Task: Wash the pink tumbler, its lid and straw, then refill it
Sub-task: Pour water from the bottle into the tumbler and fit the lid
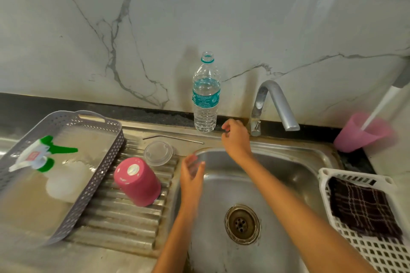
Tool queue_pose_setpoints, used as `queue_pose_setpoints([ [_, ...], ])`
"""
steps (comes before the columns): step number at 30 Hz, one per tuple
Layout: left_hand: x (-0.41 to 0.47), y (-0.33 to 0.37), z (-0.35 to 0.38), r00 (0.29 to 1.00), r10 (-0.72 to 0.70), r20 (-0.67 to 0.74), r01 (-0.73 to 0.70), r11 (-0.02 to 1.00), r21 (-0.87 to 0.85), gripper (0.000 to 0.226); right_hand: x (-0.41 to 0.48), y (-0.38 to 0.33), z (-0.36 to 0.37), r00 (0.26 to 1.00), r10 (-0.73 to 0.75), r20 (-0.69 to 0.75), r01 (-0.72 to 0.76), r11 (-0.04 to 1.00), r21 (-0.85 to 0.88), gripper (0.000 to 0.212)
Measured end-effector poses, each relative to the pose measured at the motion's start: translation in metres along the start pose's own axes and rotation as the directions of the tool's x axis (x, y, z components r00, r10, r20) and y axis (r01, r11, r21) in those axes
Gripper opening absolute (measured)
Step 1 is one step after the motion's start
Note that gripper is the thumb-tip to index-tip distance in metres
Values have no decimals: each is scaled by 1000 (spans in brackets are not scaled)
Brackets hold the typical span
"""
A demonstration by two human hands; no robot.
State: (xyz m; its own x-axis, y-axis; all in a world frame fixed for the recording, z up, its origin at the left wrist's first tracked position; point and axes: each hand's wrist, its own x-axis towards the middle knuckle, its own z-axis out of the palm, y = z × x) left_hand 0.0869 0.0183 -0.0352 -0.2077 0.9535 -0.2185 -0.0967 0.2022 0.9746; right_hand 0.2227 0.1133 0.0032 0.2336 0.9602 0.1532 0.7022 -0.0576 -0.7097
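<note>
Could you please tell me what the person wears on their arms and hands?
Nothing that shows: the left hand and right hand are ungloved, and no sleeve comes into view before the frame's lower edge. No watch, bracelet or ring is visible, though blur softens the left hand.

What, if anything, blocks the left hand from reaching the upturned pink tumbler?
Likely nothing, so yes: the left hand hovers open at the sink's edge, with only bare drainboard between it and the pink tumbler.
</note>
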Motion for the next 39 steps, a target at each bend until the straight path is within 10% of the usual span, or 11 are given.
queue_pose_setpoints([
  [4,-37,-8,-26,990,-118,-74,106,983,-149,21,-51,-50,6,965,-212,157,174,959,225,21],
  [8,-61,-3,-43,980,-172,-99,148,967,-208,20,-84,-97,16,743,-358,565,199,925,325,75],
  [12,-69,0,-54,965,-232,-123,197,950,-244,18,-102,-123,29,644,-400,652,296,916,271,105],
  [20,-76,-6,-58,926,-374,-49,323,853,-410,19,-99,-125,45,718,-442,538,305,894,328,75],
  [28,-75,1,-57,928,-363,83,281,538,-795,59,-91,-90,15,849,-297,437,63,877,476,78],
  [34,-55,25,-40,957,-280,77,240,615,-751,77,-109,-38,-17,902,-146,406,-192,707,681,72],
  [39,-33,44,-26,986,-157,53,157,793,-588,98,-126,5,-18,873,-153,462,-153,815,559,72],
])
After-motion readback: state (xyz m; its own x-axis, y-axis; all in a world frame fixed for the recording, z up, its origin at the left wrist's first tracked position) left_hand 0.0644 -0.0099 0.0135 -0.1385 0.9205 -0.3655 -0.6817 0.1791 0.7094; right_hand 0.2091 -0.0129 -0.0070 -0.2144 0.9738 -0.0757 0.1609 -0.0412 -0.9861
